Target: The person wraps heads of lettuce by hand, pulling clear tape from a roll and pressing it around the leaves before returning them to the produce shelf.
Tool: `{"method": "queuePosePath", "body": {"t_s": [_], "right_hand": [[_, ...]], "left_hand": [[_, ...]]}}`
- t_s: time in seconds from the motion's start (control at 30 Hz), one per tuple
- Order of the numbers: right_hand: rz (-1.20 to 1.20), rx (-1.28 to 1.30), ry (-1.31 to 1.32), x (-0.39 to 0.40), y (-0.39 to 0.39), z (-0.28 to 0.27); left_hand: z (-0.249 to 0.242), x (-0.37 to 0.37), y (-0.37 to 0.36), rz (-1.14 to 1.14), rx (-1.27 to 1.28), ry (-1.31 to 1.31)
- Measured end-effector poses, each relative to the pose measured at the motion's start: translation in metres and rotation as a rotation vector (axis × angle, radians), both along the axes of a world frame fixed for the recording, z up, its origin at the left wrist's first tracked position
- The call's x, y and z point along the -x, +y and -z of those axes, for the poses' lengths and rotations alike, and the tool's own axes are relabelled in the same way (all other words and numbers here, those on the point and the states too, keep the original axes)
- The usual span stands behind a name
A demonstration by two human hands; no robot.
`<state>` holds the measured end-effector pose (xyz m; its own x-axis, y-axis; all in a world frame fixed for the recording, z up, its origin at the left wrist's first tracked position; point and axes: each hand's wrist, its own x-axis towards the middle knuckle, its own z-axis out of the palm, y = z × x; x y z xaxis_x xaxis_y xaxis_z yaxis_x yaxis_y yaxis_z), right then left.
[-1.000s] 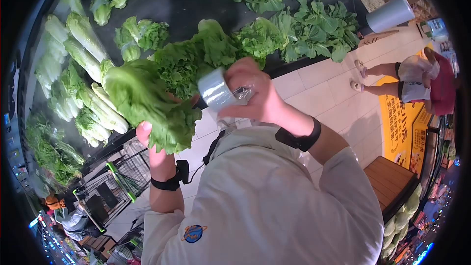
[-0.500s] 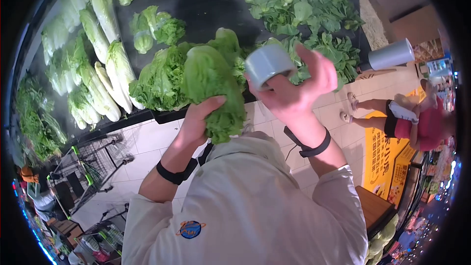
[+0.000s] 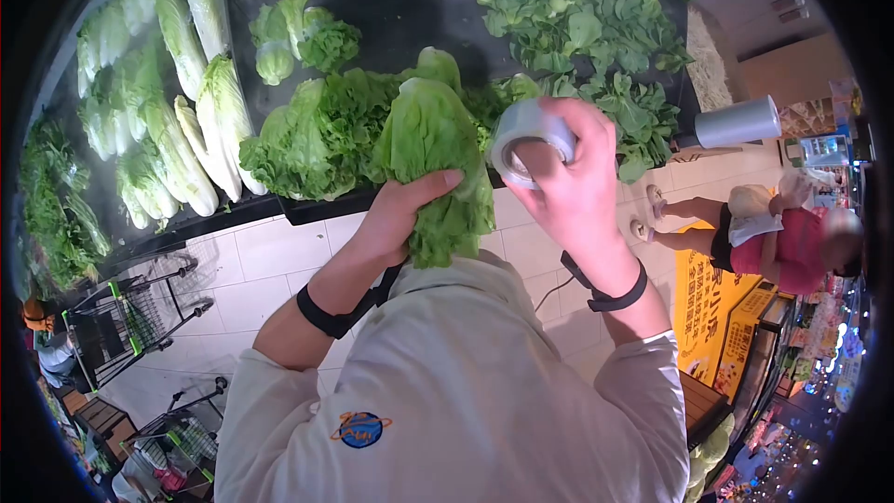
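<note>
My left hand (image 3: 396, 214) is wrapped round the lower part of a green leafy lettuce (image 3: 433, 135), thumb lying across its front. The lettuce is held upright in front of my chest, at the display's near edge. In my right hand (image 3: 591, 186) is a wide roll of pale tape (image 3: 524, 118), with fingers over its outside and its open core turned partly toward me. The tape roll is just right of the lettuce. Behind the held head, more loose-leaf lettuce (image 3: 321, 130) lies along the front of the black display.
Long Chinese cabbages (image 3: 223, 107) lie on the left, leafy greens (image 3: 587, 28) at the back right. A roll of plastic bags (image 3: 738, 122) sticks out at the display's right end. Shopping carts (image 3: 126, 321) stand lower left; a person in pink (image 3: 801, 247) is on the right.
The lettuce has shifted slightly right in view. The tape roll has moved right and turned, and my right hand's raised, spread fingers have closed over it. The person on the right has raised an arm.
</note>
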<state>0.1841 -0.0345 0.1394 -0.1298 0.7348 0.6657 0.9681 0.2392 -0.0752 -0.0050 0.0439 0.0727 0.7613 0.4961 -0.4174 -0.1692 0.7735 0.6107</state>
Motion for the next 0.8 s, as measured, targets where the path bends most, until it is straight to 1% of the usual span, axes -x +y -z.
{"method": "queuePosePath", "body": {"t_s": [0.07, 0.13, 0.17, 0.2, 0.23, 0.27, 0.3, 0.33, 0.37, 0.4, 0.43, 0.47, 0.53, 0.6, 0.63, 0.67, 0.7, 0.73, 0.8], "right_hand": [[0.000, 0.005, -0.005, 0.002, -0.002, 0.000], [0.047, 0.062, -0.083, 0.004, -0.003, 0.000], [0.047, 0.065, -0.081, 0.006, -0.003, -0.001], [0.067, 0.151, -0.083, 0.008, -0.005, -0.004], [0.087, 0.239, -0.083, 0.011, -0.007, -0.007], [0.087, 0.244, -0.079, 0.014, -0.008, -0.010], [0.113, 0.300, -0.120, 0.017, -0.008, -0.014], [0.140, 0.357, -0.160, 0.021, -0.009, -0.016], [0.141, 0.361, -0.156, 0.024, -0.009, -0.016], [0.172, 0.356, -0.212, 0.026, -0.009, -0.016], [0.203, 0.352, -0.268, 0.029, -0.009, -0.015], [0.204, 0.355, -0.266, 0.032, -0.009, -0.013], [0.269, 0.301, -0.361, 0.037, -0.007, -0.009], [0.281, 0.300, -0.383, 0.040, -0.007, -0.008], [0.291, 0.298, -0.405, 0.042, -0.007, -0.009], [0.292, 0.300, -0.404, 0.043, -0.007, -0.009], [0.313, 0.336, -0.403, 0.046, -0.008, -0.010], [0.334, 0.372, -0.400, 0.047, -0.008, -0.010], [0.324, 0.340, -0.380, 0.047, -0.009, -0.007]], "left_hand": [[0.001, -0.001, 0.001, 0.006, 0.054, -0.005], [0.003, -0.001, 0.001, 0.012, 0.107, -0.009], [0.004, -0.002, 0.000, 0.024, 0.032, -0.007], [0.005, -0.002, -0.001, 0.036, -0.041, -0.005], [0.006, -0.002, -0.001, 0.037, -0.036, -0.001], [0.006, -0.002, -0.002, 0.030, -0.082, 0.001], [0.005, -0.002, -0.003, 0.024, -0.128, 0.003], [0.005, -0.002, -0.003, 0.026, -0.123, 0.007], [0.004, -0.003, -0.003, 0.025, -0.153, 0.001], [0.004, -0.003, -0.003, 0.023, -0.184, -0.005], [0.005, -0.003, -0.004, 0.025, -0.181, -0.003], [0.007, -0.002, -0.005, 0.021, -0.188, -0.014], [0.011, 0.000, -0.005, 0.020, -0.196, -0.025], [0.017, 0.001, -0.006, 0.028, -0.247, -0.043], [0.017, 0.000, -0.006, 0.031, -0.246, -0.043], [0.016, -0.003, -0.007, -0.016, -0.201, -0.049], [0.014, -0.004, -0.008, -0.063, -0.157, -0.056], [0.010, -0.006, -0.008, -0.062, -0.156, -0.056], [0.004, -0.007, -0.006, -0.109, -0.024, -0.074]]}}
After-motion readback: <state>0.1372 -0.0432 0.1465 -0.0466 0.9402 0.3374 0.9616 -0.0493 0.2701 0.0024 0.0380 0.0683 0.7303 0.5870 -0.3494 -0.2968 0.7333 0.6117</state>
